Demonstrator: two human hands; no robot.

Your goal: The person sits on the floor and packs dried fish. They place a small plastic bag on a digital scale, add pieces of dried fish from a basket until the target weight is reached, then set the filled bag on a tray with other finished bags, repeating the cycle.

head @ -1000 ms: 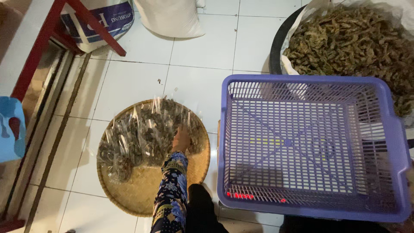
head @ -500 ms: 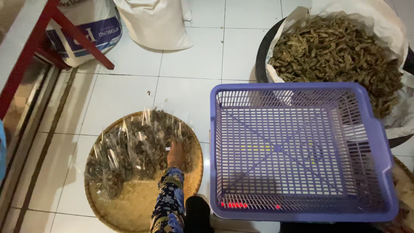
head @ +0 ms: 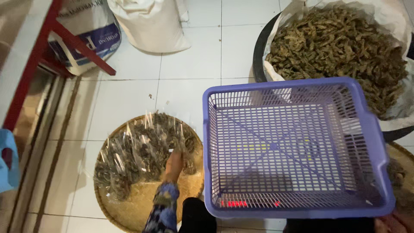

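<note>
Left hand (head: 174,164) in a patterned sleeve reaches into small clear packets (head: 142,151) heaped on a round woven tray (head: 129,209) on the floor; its grip cannot be made out. Just beside the tray, a purple mesh basket (head: 293,146) is raised.

- A white sack (head: 148,23) stands on the white tiled floor (head: 129,99) at the top.
- Beside it, a printed white and blue sack (head: 88,36) sits behind a red metal frame (head: 51,41).
- A black tub (head: 258,56), lined with white sacking, is heaped with dried brown pieces (head: 340,51).
- A blue plastic object (head: 8,162) shows at the left edge.
</note>
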